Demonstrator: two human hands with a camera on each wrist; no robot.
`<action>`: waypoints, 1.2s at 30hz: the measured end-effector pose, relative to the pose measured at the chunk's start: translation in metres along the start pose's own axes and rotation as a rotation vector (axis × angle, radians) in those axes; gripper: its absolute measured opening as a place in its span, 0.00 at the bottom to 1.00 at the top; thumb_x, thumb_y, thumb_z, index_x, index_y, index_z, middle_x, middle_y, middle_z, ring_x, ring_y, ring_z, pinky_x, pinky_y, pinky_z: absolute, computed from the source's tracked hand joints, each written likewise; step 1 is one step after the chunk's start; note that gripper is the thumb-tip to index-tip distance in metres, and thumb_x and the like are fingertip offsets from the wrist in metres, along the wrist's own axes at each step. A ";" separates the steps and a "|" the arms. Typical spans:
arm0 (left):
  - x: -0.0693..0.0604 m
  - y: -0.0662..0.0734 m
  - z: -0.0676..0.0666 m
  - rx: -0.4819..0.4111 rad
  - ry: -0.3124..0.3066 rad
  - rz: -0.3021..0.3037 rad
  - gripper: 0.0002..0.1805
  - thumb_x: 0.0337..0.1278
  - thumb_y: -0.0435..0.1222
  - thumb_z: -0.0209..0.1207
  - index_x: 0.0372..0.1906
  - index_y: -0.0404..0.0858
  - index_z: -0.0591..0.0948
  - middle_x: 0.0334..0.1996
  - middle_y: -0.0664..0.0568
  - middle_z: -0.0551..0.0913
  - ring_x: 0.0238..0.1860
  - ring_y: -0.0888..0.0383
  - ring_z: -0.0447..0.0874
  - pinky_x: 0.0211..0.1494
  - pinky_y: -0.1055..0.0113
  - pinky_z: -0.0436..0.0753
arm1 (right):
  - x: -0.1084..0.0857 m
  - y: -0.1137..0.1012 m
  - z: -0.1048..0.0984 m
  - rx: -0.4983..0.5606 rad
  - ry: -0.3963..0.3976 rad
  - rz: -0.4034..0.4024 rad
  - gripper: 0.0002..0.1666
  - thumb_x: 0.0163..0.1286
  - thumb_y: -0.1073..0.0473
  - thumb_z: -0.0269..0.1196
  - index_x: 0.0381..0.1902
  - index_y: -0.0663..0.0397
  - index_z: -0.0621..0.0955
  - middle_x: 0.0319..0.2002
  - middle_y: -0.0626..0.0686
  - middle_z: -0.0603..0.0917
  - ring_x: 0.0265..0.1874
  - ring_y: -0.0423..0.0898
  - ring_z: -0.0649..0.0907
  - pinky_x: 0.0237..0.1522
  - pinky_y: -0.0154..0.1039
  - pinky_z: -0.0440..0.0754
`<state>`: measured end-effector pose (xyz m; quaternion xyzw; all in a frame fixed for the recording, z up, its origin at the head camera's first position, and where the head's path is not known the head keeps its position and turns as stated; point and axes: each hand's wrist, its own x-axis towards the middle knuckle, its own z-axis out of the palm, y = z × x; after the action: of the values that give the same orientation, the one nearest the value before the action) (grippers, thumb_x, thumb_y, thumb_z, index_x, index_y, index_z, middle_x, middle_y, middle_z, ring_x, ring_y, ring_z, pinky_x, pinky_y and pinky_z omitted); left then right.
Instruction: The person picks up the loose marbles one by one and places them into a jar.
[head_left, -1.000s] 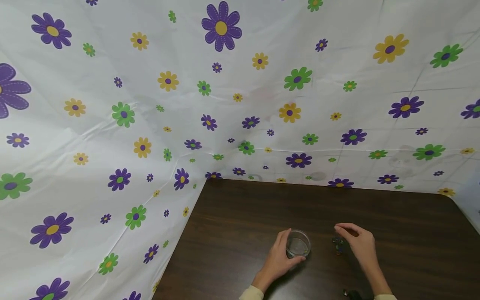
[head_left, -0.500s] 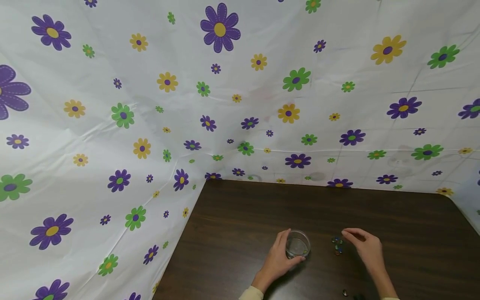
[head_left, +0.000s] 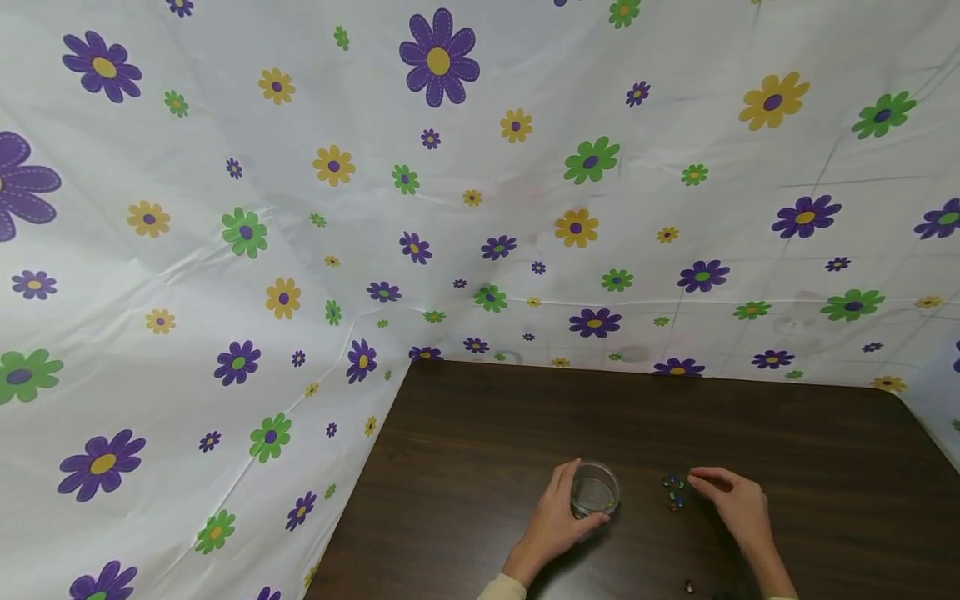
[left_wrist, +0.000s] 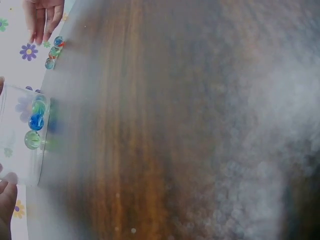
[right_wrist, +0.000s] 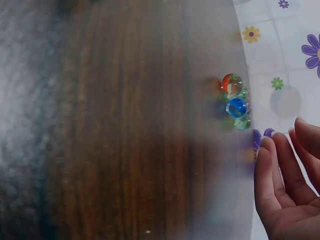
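My left hand (head_left: 557, 518) grips a round clear container (head_left: 596, 490) on the table, thumb and fingers around its side. In the left wrist view, green and blue glass marbles (left_wrist: 36, 121) lie inside the container, and parts of my left fingers show at the left edge. To the right of it lies a small cluster of loose glass marbles (head_left: 674, 493), blue, green and orange. Just right of this cluster is my right hand (head_left: 737, 503), slightly raised. Its fingers are loosely bent, and nothing shows between them in the right wrist view.
A dark wood-grain table (head_left: 480, 433) fills the lower part of the head view. One small shiny object (head_left: 689, 587) lies near the front. A white flowered sheet (head_left: 315, 233) hangs behind the table and along its left side.
My right hand has moved right and slightly toward the front, from over the marbles to beside them, so the cluster shows more fully. My left hand and the container stay in place.
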<state>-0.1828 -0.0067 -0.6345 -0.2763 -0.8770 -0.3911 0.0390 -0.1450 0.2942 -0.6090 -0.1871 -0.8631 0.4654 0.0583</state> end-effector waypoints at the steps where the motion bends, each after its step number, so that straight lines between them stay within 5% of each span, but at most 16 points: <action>1: 0.000 0.000 0.000 -0.001 0.000 0.000 0.49 0.57 0.52 0.74 0.77 0.38 0.64 0.69 0.51 0.71 0.63 0.53 0.78 0.58 0.60 0.82 | 0.001 0.002 0.000 -0.011 -0.006 -0.002 0.21 0.70 0.49 0.71 0.50 0.60 0.88 0.45 0.55 0.90 0.36 0.32 0.79 0.35 0.32 0.77; 16: 0.004 -0.002 0.003 0.004 0.005 0.020 0.49 0.58 0.54 0.73 0.77 0.38 0.65 0.69 0.50 0.72 0.62 0.52 0.79 0.57 0.59 0.82 | 0.010 0.009 0.003 -0.047 -0.007 -0.015 0.17 0.69 0.55 0.72 0.48 0.63 0.88 0.40 0.55 0.91 0.42 0.54 0.86 0.47 0.55 0.78; 29: 0.006 -0.005 0.009 -0.038 0.028 0.027 0.49 0.57 0.52 0.74 0.77 0.38 0.65 0.69 0.53 0.71 0.61 0.53 0.79 0.55 0.60 0.82 | 0.011 0.015 0.002 -0.066 -0.028 -0.070 0.18 0.69 0.56 0.72 0.50 0.66 0.87 0.38 0.54 0.91 0.33 0.42 0.85 0.38 0.44 0.81; 36: 0.000 -0.006 0.009 -0.059 0.051 0.019 0.49 0.56 0.51 0.75 0.76 0.36 0.65 0.69 0.52 0.72 0.61 0.50 0.80 0.55 0.59 0.83 | 0.011 0.013 0.008 -0.081 -0.060 -0.077 0.20 0.69 0.55 0.72 0.49 0.65 0.87 0.39 0.55 0.91 0.37 0.50 0.88 0.45 0.54 0.82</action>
<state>-0.1844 -0.0032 -0.6447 -0.2755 -0.8612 -0.4234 0.0567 -0.1537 0.2984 -0.6245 -0.1419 -0.8891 0.4330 0.0429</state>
